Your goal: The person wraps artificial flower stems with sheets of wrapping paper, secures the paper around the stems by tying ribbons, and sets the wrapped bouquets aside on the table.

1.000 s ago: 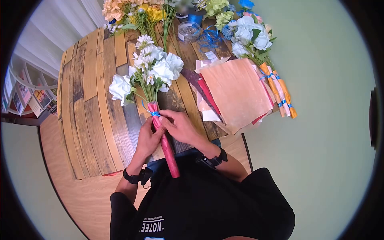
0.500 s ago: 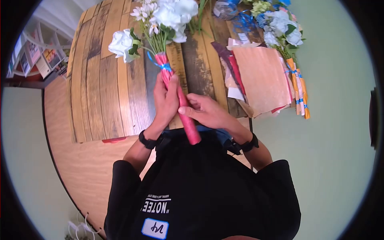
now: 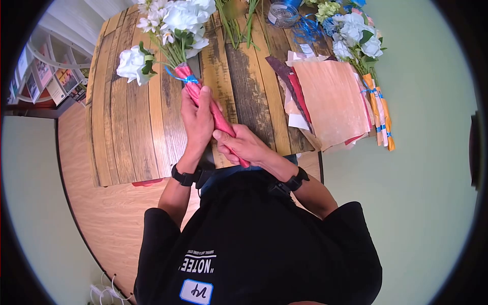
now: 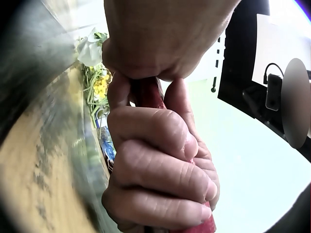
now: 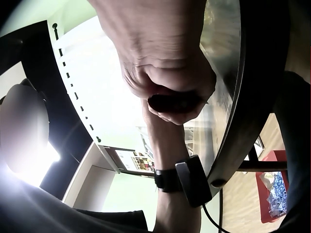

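A bouquet of white flowers (image 3: 185, 18) has its stems wrapped in a pink-red paper handle (image 3: 221, 121), tied near the top with a blue ribbon (image 3: 190, 79). The left hand (image 3: 197, 119) grips the handle below the ribbon, thumb along it. Lower down, the right hand (image 3: 243, 145) holds the handle near its bottom end. In the left wrist view, curled fingers of a hand (image 4: 158, 170) wrap the red paper (image 4: 206, 224). From the right wrist view, the right hand (image 5: 165, 73) closes around the handle, whose dark round end (image 5: 175, 103) shows.
On the wooden table (image 3: 137, 122), a stack of wrapping paper (image 3: 330, 101) lies to the right, beside wrapped bouquets (image 3: 378, 109). A clear container (image 3: 283, 15), blue ribbon (image 3: 307, 30) and green stems (image 3: 236, 30) are at the back. A red bin (image 5: 272, 187) stands below.
The left hand moved from beside the ribbon to lower on the handle, and the right hand slid down near its end. The bouquet has shifted left since half a second ago.
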Demonstrator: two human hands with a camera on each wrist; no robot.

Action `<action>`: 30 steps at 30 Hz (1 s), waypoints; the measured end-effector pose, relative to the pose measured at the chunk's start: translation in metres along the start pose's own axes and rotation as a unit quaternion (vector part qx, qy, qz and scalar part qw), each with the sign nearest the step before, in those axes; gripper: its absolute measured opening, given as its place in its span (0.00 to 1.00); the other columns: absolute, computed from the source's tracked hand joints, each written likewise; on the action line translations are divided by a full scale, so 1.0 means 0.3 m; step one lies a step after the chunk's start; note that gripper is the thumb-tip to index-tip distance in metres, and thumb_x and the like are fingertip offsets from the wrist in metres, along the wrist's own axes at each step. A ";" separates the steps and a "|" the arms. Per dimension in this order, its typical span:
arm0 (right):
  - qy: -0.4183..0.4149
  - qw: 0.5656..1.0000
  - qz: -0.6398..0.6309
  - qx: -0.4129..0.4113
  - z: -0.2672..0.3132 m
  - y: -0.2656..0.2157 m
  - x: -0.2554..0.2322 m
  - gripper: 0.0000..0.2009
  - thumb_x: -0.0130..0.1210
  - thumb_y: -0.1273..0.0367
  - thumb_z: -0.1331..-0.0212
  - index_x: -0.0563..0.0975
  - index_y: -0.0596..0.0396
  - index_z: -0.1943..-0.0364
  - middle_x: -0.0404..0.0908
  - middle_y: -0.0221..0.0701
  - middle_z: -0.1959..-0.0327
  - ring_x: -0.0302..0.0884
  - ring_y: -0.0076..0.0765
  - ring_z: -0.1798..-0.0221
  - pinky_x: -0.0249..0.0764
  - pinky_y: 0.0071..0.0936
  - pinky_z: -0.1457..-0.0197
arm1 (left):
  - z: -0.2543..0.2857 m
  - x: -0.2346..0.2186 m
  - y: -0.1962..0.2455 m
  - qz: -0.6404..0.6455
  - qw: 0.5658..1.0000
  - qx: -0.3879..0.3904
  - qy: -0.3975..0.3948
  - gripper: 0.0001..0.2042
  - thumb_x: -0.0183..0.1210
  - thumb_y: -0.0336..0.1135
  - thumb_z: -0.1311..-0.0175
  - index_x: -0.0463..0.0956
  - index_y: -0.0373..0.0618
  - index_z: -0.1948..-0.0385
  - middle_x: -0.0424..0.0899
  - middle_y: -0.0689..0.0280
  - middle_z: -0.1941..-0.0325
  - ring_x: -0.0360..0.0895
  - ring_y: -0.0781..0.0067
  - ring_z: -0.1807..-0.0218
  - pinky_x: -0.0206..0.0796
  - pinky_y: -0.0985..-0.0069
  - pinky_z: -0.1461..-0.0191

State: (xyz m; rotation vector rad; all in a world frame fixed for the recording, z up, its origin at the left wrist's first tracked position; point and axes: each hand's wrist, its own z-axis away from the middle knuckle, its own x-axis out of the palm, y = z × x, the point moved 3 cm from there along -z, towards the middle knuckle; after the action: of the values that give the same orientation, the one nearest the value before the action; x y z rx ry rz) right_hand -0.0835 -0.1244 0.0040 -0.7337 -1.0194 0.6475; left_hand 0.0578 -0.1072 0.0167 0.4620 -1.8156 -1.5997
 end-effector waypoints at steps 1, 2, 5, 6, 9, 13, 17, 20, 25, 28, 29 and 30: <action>0.010 1.000 0.000 0.022 -0.002 0.000 -0.010 0.21 0.57 0.52 0.30 0.72 0.58 0.59 0.73 0.25 0.74 0.71 0.20 0.80 0.69 0.20 0.78 | 0.002 0.006 0.013 -0.010 1.000 0.002 0.024 0.10 0.52 0.38 0.23 0.66 0.42 0.53 0.75 0.67 0.72 0.75 0.79 0.77 0.68 0.80 0.75; 0.007 1.000 -0.001 0.021 -0.004 0.007 -0.018 0.21 0.57 0.52 0.30 0.72 0.58 0.59 0.73 0.25 0.74 0.71 0.20 0.80 0.69 0.20 0.78 | 0.002 0.001 0.009 -0.012 1.000 0.003 0.025 0.10 0.52 0.38 0.23 0.66 0.42 0.53 0.75 0.67 0.72 0.75 0.79 0.77 0.68 0.80 0.75; 0.183 0.871 0.410 -0.198 0.040 -0.048 0.007 0.28 0.65 0.57 0.37 0.70 0.65 0.42 0.83 0.39 0.64 0.82 0.42 0.58 0.76 0.38 0.51 | -0.001 -0.017 -0.011 -0.058 0.997 -0.007 0.043 0.10 0.52 0.38 0.22 0.65 0.42 0.54 0.75 0.67 0.75 0.75 0.79 0.78 0.68 0.79 0.75; 0.182 0.873 0.408 -0.198 0.051 -0.059 0.032 0.28 0.65 0.57 0.37 0.70 0.65 0.42 0.83 0.39 0.64 0.82 0.42 0.58 0.76 0.38 0.51 | -0.004 -0.016 -0.011 -0.068 0.997 0.000 0.048 0.10 0.51 0.39 0.22 0.64 0.43 0.55 0.75 0.67 0.77 0.75 0.78 0.79 0.68 0.79 0.76; 0.274 0.776 0.502 -0.265 0.077 -0.098 0.064 0.23 0.62 0.61 0.35 0.71 0.65 0.46 0.82 0.43 0.65 0.83 0.47 0.61 0.75 0.41 0.56 | 0.005 0.004 -0.014 -0.062 0.997 -0.010 0.051 0.10 0.50 0.39 0.21 0.63 0.44 0.55 0.74 0.67 0.77 0.75 0.78 0.79 0.70 0.78 0.76; 0.190 0.898 0.387 -0.094 0.023 -0.063 0.020 0.18 0.59 0.63 0.34 0.70 0.65 0.50 0.81 0.51 0.68 0.82 0.62 0.57 0.74 0.51 0.55 | 0.008 0.045 -0.012 -0.011 0.998 -0.006 0.060 0.09 0.49 0.40 0.21 0.63 0.46 0.56 0.74 0.66 0.72 0.77 0.77 0.77 0.75 0.78 0.76; 0.125 0.941 0.271 -0.159 -0.008 -0.036 -0.012 0.15 0.56 0.62 0.31 0.71 0.63 0.59 0.77 0.39 0.76 0.78 0.44 0.73 0.74 0.42 0.65 | -0.005 0.027 -0.005 0.032 0.999 -0.039 0.019 0.09 0.50 0.38 0.21 0.62 0.44 0.57 0.74 0.64 0.71 0.77 0.75 0.77 0.76 0.76 0.76; 0.087 0.976 0.172 -0.098 -0.023 -0.032 -0.012 0.16 0.54 0.60 0.28 0.71 0.61 0.63 0.72 0.29 0.78 0.68 0.27 0.76 0.70 0.30 0.70 | -0.013 0.015 -0.002 0.053 0.998 -0.034 0.031 0.09 0.51 0.38 0.22 0.63 0.45 0.57 0.76 0.64 0.67 0.78 0.75 0.76 0.75 0.76 0.76; 0.074 0.975 0.185 -0.094 -0.062 -0.016 -0.002 0.11 0.50 0.63 0.25 0.71 0.57 0.62 0.68 0.23 0.76 0.63 0.19 0.79 0.64 0.24 0.75 | -0.004 -0.021 -0.013 0.140 0.984 -0.111 0.001 0.15 0.55 0.41 0.23 0.66 0.41 0.47 0.80 0.60 0.61 0.82 0.71 0.67 0.78 0.73 0.63; 0.104 0.918 0.292 -0.247 -0.110 0.015 -0.015 0.08 0.48 0.68 0.26 0.72 0.59 0.59 0.69 0.27 0.77 0.64 0.23 0.78 0.66 0.27 0.73 | 0.064 -0.014 -0.044 0.106 0.974 -0.197 -0.040 0.17 0.55 0.40 0.24 0.66 0.39 0.44 0.82 0.59 0.59 0.82 0.72 0.63 0.77 0.72 0.58; 0.112 0.939 0.276 -0.171 -0.083 -0.047 0.010 0.08 0.48 0.70 0.30 0.71 0.63 0.59 0.77 0.43 0.71 0.76 0.43 0.70 0.73 0.38 0.64 | 0.085 -0.030 -0.063 0.077 0.974 -0.206 -0.058 0.18 0.55 0.44 0.24 0.70 0.38 0.45 0.83 0.60 0.58 0.82 0.71 0.59 0.76 0.72 0.51; 0.114 0.938 0.279 -0.171 -0.082 -0.059 0.011 0.08 0.48 0.70 0.30 0.71 0.63 0.59 0.77 0.43 0.71 0.76 0.43 0.70 0.73 0.38 0.64 | 0.097 -0.045 -0.070 0.080 0.974 -0.205 -0.060 0.18 0.55 0.44 0.24 0.70 0.38 0.45 0.83 0.60 0.58 0.82 0.71 0.59 0.76 0.72 0.51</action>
State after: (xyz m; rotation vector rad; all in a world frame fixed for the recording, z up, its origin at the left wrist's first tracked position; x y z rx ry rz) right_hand -0.0574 -0.1380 0.0115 -1.4008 -0.7105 0.8549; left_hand 0.0444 -0.0810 -0.0079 0.0295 -1.5042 -1.8570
